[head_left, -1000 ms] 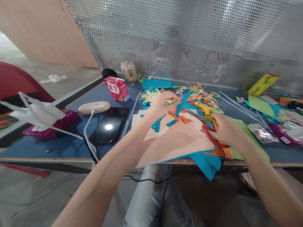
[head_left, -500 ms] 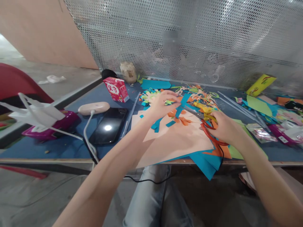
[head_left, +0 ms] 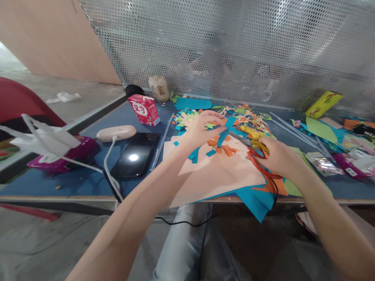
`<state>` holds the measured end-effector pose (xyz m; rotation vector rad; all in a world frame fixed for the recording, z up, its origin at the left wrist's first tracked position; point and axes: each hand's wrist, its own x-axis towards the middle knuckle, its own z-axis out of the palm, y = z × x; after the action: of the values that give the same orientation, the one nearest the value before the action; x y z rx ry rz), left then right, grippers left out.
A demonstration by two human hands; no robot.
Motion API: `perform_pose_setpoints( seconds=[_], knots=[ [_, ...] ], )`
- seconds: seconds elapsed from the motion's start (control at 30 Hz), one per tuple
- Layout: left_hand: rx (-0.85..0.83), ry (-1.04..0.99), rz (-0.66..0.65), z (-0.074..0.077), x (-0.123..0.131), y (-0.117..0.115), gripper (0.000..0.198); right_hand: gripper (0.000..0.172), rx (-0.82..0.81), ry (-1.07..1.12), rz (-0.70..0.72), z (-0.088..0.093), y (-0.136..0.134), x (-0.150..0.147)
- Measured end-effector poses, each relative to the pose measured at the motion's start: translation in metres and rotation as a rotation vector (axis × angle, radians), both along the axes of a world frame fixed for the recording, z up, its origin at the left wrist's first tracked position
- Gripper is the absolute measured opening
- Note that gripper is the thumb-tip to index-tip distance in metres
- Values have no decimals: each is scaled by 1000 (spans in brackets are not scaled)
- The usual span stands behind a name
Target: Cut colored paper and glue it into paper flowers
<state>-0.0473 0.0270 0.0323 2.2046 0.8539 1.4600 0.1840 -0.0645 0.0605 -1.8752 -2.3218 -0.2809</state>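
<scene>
My left hand (head_left: pixel 205 128) is above the sheets, pinching a blue paper strip (head_left: pixel 230 124) between thumb and fingertips. In my right hand (head_left: pixel 277 154) is a pair of scissors (head_left: pixel 258 166) with red handles, its blades pointing left toward the strip. A yellow tool (head_left: pixel 251 133), apparently a glue gun, is right by the right-hand fingers; whether they touch it I cannot tell. Below both hands, orange paper petals (head_left: pixel 227 150) and cut blue pieces (head_left: pixel 193 155) rest on a pale peach sheet (head_left: pixel 216 177). A fringed paper flower (head_left: pixel 187 119) sits partly behind the left hand.
Left of the sheets are a black phone (head_left: pixel 136 156), a white plugged-in device (head_left: pixel 116 133) and a red carton (head_left: pixel 143 110). Paper scraps (head_left: pixel 243 113) lie along the mesh panel (head_left: pixel 181 47). Clear sticks (head_left: pixel 293 130) and a yellow box (head_left: pixel 324 104) stand right. Blue sheets (head_left: pixel 258 205) overhang the front edge.
The scissors' blades have shifted slightly and look a little more exposed near the strip. Both hands stay in almost the same place.
</scene>
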Motion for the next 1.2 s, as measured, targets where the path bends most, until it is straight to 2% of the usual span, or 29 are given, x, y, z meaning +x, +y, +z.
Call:
perform_pose_setpoints(
  seconds=[0.3, 0.43, 0.5, 0.63, 0.77, 0.87, 0.93, 1.0, 1.03, 1.07, 1.2],
  knots=[
    [-17, 5, 20, 0, 0, 0, 9, 35, 38, -61, 22, 7, 0, -3],
    [0, -8, 37, 0, -1, 2, 11, 35, 22, -86, 13, 5, 3, -3],
    [-13, 16, 92, -2, -3, 5, 11, 36, -6, -86, -52, -1, 10, -1],
    [-77, 210, 186, -11, -6, 15, 11, 41, 6, -43, -297, -22, 32, 6],
    [-96, 329, 193, -20, -8, 25, 12, 40, 36, 15, -329, -36, 48, 7],
    [-111, 330, 235, -27, -10, 32, 13, 49, 18, -16, -315, -30, 46, -6],
    [-115, 359, 274, -32, -12, 37, 19, 42, 68, -78, -161, -23, 39, -19],
    [-87, 404, 305, -36, -14, 40, 25, 35, 25, -155, 232, -20, 32, -31],
    [-62, 415, 313, -37, -14, 40, 27, 38, -6, -171, 389, -20, 29, -36],
    [-36, 418, 316, -38, -14, 41, 28, 43, -5, -186, 485, -23, 28, -40],
    [11, 408, 291, -34, -13, 36, 27, 30, 161, -342, 626, -39, 32, -47]
  ],
)
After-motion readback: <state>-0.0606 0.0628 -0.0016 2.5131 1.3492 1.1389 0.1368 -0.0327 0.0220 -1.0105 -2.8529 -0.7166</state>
